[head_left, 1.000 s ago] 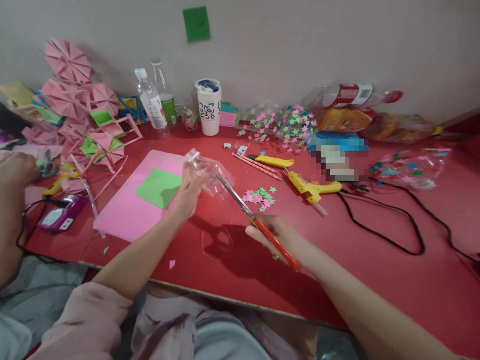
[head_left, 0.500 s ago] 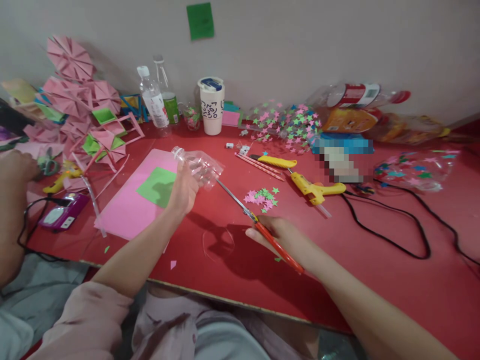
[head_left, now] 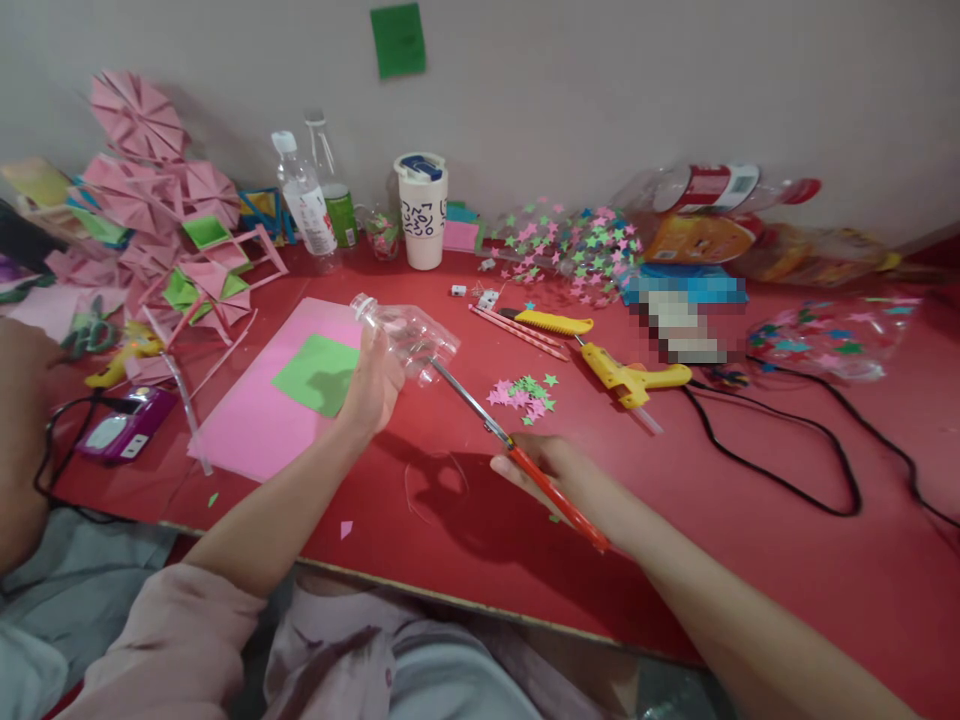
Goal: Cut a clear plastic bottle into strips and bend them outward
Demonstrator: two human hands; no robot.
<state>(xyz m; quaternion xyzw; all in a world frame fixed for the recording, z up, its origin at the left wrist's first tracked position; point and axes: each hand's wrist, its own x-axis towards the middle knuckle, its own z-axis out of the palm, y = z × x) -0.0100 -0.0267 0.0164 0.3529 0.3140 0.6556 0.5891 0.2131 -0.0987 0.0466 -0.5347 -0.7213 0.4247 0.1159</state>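
Observation:
My left hand (head_left: 377,385) is closed around the cut-off top of a clear plastic bottle (head_left: 424,335), its neck pointing up and to the left. In my right hand (head_left: 559,475) are scissors (head_left: 536,475) with red handles, my fingers wrapped round them. The blade tips meet the bottle's cut rim; whether they are cutting it I cannot tell. Below on the red table (head_left: 480,560) lies a thin, clear ring-like strip (head_left: 437,487). Pink and green paper stars (head_left: 525,398) are piled to the right of the blades.
Pink paper (head_left: 247,420) with a green square (head_left: 319,373) lies left. Behind stand bottles (head_left: 307,205) and a white cup (head_left: 424,215). A yellow cutter (head_left: 551,322) and glue gun (head_left: 634,380) with a black cord lie right. Another person's arm (head_left: 22,430) rests at far left.
The bottle top in my left hand has shifted slightly right and turned a little. My right hand and the scissors are almost where they were. The other person's hand has drawn back left.

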